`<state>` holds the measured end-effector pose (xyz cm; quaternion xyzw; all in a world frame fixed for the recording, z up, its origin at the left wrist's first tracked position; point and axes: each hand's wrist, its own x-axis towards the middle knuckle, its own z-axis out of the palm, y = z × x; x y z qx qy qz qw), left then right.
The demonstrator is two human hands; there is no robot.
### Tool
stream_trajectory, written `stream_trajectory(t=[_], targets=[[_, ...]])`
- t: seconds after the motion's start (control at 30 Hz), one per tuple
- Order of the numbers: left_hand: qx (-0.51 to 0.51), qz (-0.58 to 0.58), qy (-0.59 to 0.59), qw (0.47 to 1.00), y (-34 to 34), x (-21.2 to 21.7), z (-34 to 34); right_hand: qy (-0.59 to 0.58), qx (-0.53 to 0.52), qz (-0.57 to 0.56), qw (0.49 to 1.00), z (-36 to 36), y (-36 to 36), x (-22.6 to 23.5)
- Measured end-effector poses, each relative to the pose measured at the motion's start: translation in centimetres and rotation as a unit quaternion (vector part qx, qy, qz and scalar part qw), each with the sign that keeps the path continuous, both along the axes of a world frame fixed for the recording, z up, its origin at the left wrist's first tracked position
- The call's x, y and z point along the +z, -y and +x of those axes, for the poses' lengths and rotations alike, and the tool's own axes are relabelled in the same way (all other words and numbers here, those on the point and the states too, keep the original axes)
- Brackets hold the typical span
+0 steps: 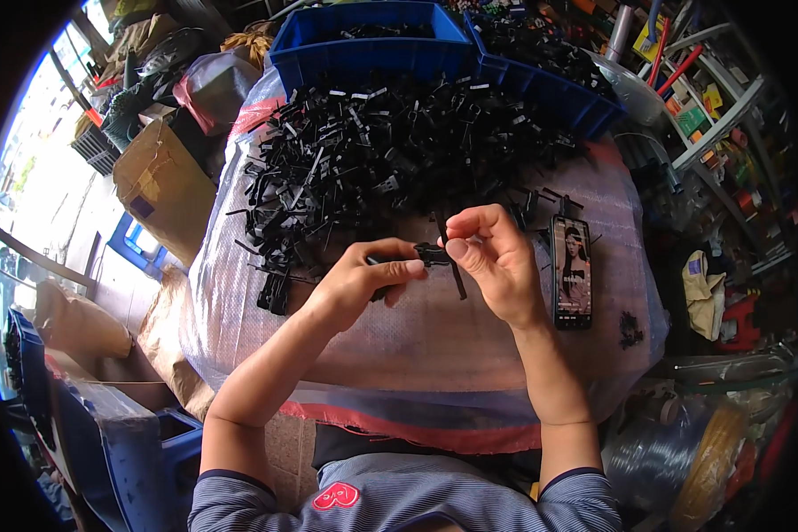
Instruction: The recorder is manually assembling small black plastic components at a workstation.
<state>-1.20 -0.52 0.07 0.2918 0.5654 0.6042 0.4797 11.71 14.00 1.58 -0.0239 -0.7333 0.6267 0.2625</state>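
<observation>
My left hand (363, 282) is closed around a small black plastic part (432, 255), the thumb laid along its top and one end sticking out past the fingertips. Close on its right, my right hand (502, 266) has thumb and forefinger pinched at a narrow black strip (457, 280) that runs across the part's end. Whether strip and part are joined cannot be made out. Beyond both hands spreads a large heap of black plastic parts (372, 151), several with thin arms or pale metal-looking pieces.
A woven sheet (399, 355) covers the work surface. A phone (573, 275) with a lit screen lies to the right, near a small black cluster (630, 330). Two blue bins (372, 60) stand behind the heap. At lower right sits a spool (674, 452); a blue stool (182, 443) is at lower left.
</observation>
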Motion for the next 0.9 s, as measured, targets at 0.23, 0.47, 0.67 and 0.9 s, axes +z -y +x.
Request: stream_trajectory(t=[0.23, 0.47, 0.67, 0.9], targets=[[0.029, 0.064, 0.071, 0.995, 0.1, -0.6, 0.1, 0.0, 0.026, 0.017, 1.0, 0.0, 0.7, 0.3], [0.065, 0.051, 0.01, 0.997, 0.0, -0.1, 0.3, -0.037, -0.019, 0.134, 0.99, -0.4, 0.4, 0.3], [0.127, 0.109, 0.133, 0.977, 0.0, -0.5, -0.2, -0.109, -0.036, 0.418, 0.901, -1.0, 1.2, 0.1], [0.138, 0.097, 0.013, 0.986, 0.4, 0.2, 0.7, 0.009, -0.043, -0.12, 0.992, -0.5, 1.4, -0.7]])
